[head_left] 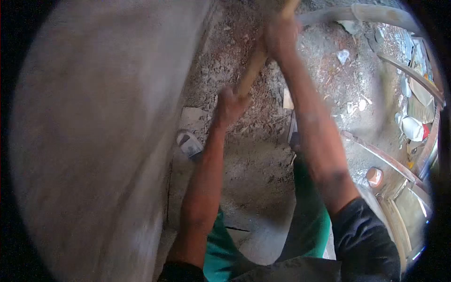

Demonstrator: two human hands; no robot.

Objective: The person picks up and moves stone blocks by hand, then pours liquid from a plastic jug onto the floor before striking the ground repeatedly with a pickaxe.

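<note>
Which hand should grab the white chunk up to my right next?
Right, probably: the right hand is nearer the white chunk than the left hand, though both hold the wooden handle.

- My right sleeve (pixel 364 237): black or very dark cloth, short, creased, ending on the upper arm.
- My left sleeve (pixel 183 272): similarly dark, visible only at the lower edge.
- My upper garment (pixel 300 269): dark grey to black across the front.
- My trousers (pixel 312 225): green, darker in shadow.
- My left footwear (pixel 190 144): pale grey with a dark patch; finer detail blurred.
</note>
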